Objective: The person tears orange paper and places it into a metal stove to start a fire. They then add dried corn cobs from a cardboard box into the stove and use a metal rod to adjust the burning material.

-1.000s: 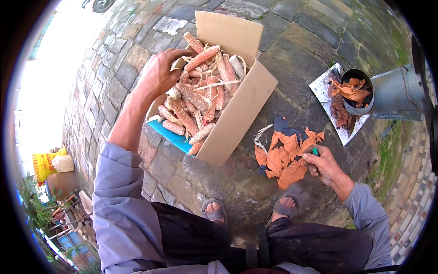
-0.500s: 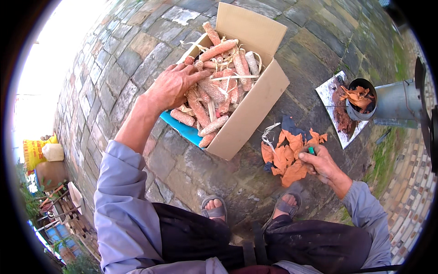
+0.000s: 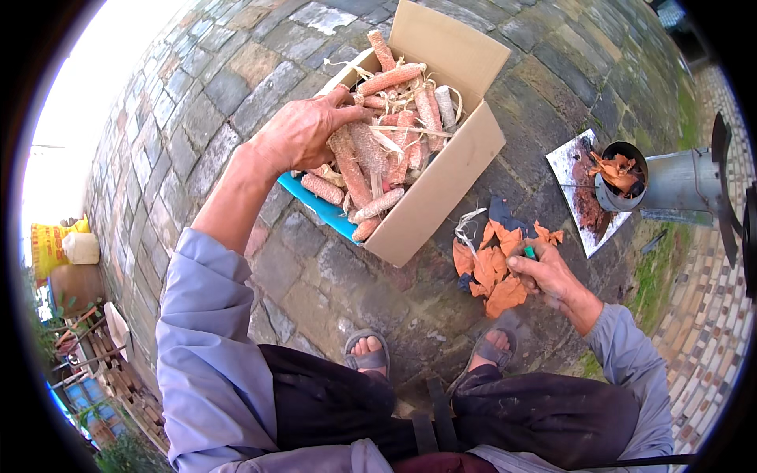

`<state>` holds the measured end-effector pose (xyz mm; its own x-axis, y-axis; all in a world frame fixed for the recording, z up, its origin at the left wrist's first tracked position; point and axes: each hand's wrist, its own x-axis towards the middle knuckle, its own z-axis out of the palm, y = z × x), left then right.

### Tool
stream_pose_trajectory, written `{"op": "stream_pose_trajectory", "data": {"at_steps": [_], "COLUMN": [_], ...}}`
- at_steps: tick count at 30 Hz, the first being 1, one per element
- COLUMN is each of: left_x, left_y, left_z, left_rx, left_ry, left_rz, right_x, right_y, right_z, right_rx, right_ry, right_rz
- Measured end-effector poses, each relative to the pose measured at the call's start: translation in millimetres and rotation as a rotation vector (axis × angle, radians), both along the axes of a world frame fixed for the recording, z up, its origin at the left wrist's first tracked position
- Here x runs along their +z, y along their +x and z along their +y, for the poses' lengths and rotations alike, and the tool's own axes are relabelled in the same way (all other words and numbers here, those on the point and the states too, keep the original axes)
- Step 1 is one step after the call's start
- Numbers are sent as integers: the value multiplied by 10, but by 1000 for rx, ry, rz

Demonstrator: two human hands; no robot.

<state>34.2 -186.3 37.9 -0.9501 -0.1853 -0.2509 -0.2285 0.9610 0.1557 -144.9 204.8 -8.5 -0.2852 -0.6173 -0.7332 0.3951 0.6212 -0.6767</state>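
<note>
Open brown cardboard box [image 3: 441,185], far side, leaves rough pinkish corncobs [image 3: 406,135] within reach of left hand [image 3: 302,130], grip unclear; right hand [image 3: 550,276] clamped on small green object [image 3: 529,252], thumb bracing

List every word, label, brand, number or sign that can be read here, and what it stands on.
Yellow bag: red marks that look like print, too small and blurred to read.
Box, stove pipe: no lettering that I can make out.
Nothing legible to quote.

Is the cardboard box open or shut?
Open: corncobs show inside the cardboard box, and its far flap extends away from the opening.
</note>
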Motion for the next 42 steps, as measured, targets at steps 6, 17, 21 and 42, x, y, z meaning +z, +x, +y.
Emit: {"op": "stream_pose_trajectory", "data": {"at_steps": [6,17,21,42], "left_x": [234,553,606,717], "left_y": [-10,-240,-435,-493], "left_z": [-91,381,710,1449], "left_rx": [-57,149,168,-27], "left_ry": [109,371,412,565], "left_rz": [305,500,442,460], "right_x": [29,422,656,1731], "right_y": [-57,-228,-257,-476], "right_z": [-53,-602,-760,-41], "right_rx": [11,221,83,77], "right_ry": [-36,-259,-399,-656], "right_rz": [21,536,635,1432]}}
